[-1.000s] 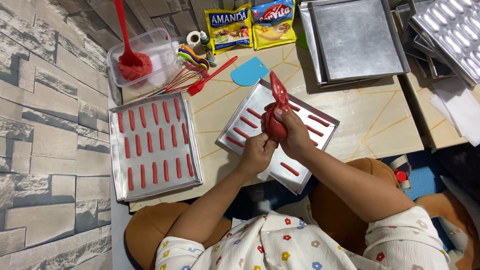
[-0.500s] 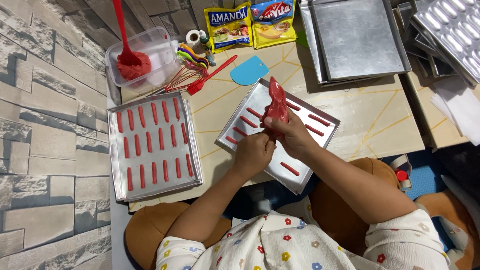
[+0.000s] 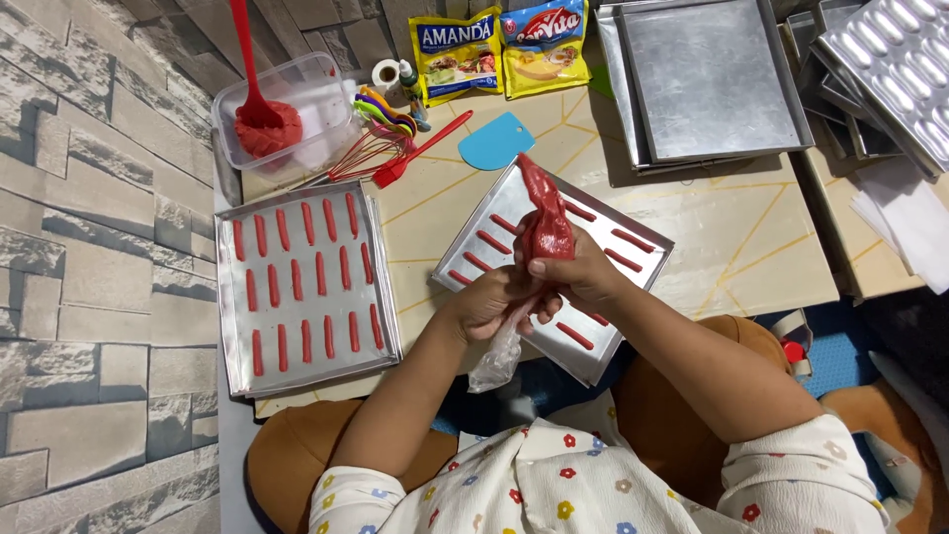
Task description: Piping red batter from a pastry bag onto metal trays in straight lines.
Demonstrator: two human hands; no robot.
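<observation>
- From the head camera: the right hand (image 3: pixel 583 277) and left hand (image 3: pixel 489 307) both squeeze shut around a red piping bag (image 3: pixel 544 220) over the near tray (image 3: pixel 647 237).
- Squeeze softly and move slowly so each strip comes out straight.
- The left tray (image 3: pixel 225 297) holds sixteen red strips.
- I count two trays with strips and two snack packets (image 3: pixel 499 49) far back.

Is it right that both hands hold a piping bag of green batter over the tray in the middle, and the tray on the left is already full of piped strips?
Not quite: the batter is red, not green. The head view shows the left hand and right hand holding the piping bag of red batter over the middle tray; the left tray is full of strips.
</observation>
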